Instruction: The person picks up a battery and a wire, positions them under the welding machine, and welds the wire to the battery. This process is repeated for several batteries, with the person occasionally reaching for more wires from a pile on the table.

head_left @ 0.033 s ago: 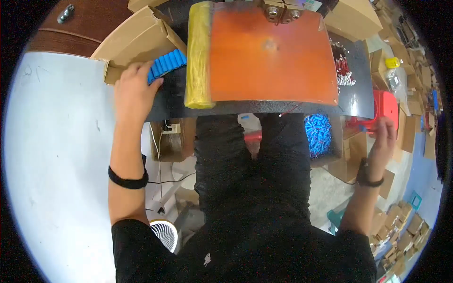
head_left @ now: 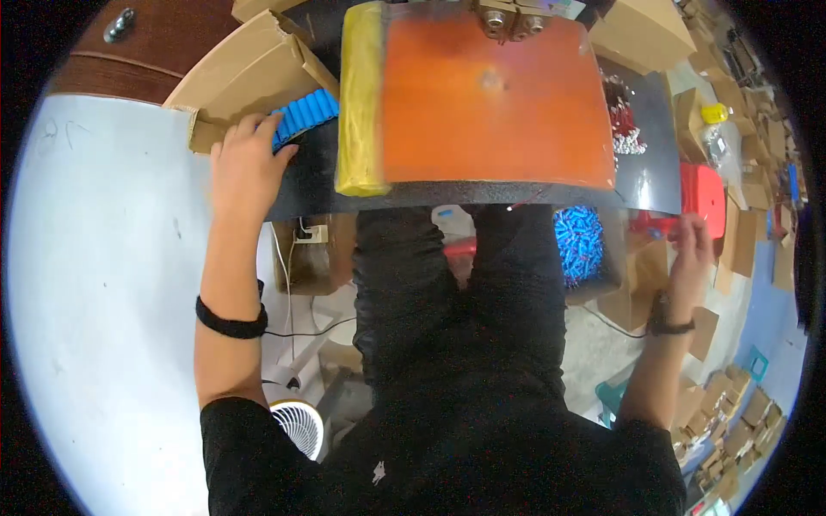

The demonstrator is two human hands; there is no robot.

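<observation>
My left hand (head_left: pixel 248 163) reaches over the near wall of a cardboard box (head_left: pixel 249 64) at the far left of the dark bench. Its fingers and thumb curl about the near end of a row of blue cylinders (head_left: pixel 308 113), which look like battery cells. My right hand (head_left: pixel 691 249) is off the bench's right edge, in front of a red plastic stool (head_left: pixel 704 202), its fingers smeared by motion. Beside those fingertips shows a small blue piece (head_left: pixel 657 233); whether the hand grips it is unclear.
An orange board (head_left: pixel 495 112) with a yellow-wrapped left edge (head_left: pixel 360 103) covers the bench's middle, below metal machine parts (head_left: pixel 508 24). Red-and-white small leads (head_left: pixel 628 129) lie right of it. Under the bench, a bin holds many small blue cylinders (head_left: pixel 578 245). A fan (head_left: pixel 297 427) stands lower left.
My right hand has dropped slightly and shifted a little left. My left hand stays at the row of blue cylinders, almost unmoved.
</observation>
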